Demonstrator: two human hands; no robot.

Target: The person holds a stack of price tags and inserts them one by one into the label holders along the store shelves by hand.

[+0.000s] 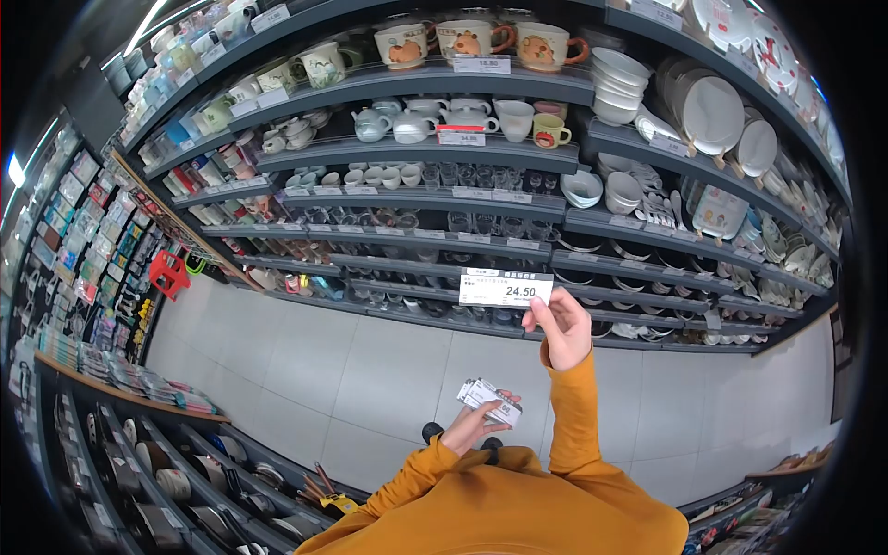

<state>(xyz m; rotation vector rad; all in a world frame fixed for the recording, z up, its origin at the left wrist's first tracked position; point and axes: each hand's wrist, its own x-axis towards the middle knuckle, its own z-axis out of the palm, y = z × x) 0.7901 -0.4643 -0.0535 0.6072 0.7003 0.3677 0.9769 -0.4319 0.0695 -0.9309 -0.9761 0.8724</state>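
Observation:
Held up in front of the shelves, my right hand (563, 328) pinches a white price tag (495, 289) that reads 24.50, thumb on its lower right corner. Lower down, over the floor, my left hand (472, 427) is closed on a small fanned stack of similar price tags (488, 400). Behind the raised tag are shelf rows with drinking glasses (472, 222) and bowls (583, 188). Higher up stand teapots (413, 125) and mugs with animal pictures (404, 46), with price tags along the shelf edges.
White plates (710, 116) stand upright on the right-hand shelves. Pans (222, 474) fill a rack at the lower left, close to my left elbow. A red plastic stool (169, 275) is at the aisle's left end. Light floor tiles (370, 370) run between the shelves.

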